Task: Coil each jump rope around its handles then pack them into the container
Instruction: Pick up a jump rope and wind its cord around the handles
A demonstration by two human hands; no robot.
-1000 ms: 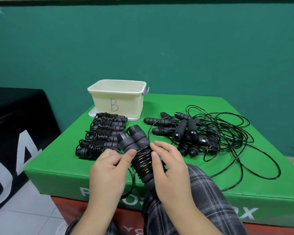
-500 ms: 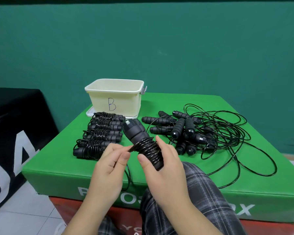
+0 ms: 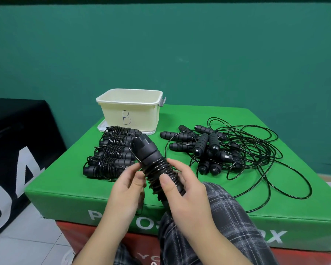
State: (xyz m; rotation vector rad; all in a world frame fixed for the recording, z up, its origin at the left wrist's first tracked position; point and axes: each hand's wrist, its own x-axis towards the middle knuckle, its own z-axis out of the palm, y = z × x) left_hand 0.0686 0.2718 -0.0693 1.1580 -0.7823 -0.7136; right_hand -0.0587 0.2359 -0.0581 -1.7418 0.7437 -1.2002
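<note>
Right hand (image 3: 187,190) grips coiled handles (image 3: 153,161) | left hand (image 3: 126,186) pinches springy cord (image 3: 141,205) | light; hold mid-coil

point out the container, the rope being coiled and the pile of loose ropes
container (image 3: 141,117), head view, on its front wall beside the letter B
rope being coiled (image 3: 158,167), head view, on the wound cord around the handles
pile of loose ropes (image 3: 202,143), head view, on a handle

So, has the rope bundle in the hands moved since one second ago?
Yes. The held bundle now reaches higher, its top end overlapping the coiled ropes before the container, nearer that container than before.
</note>
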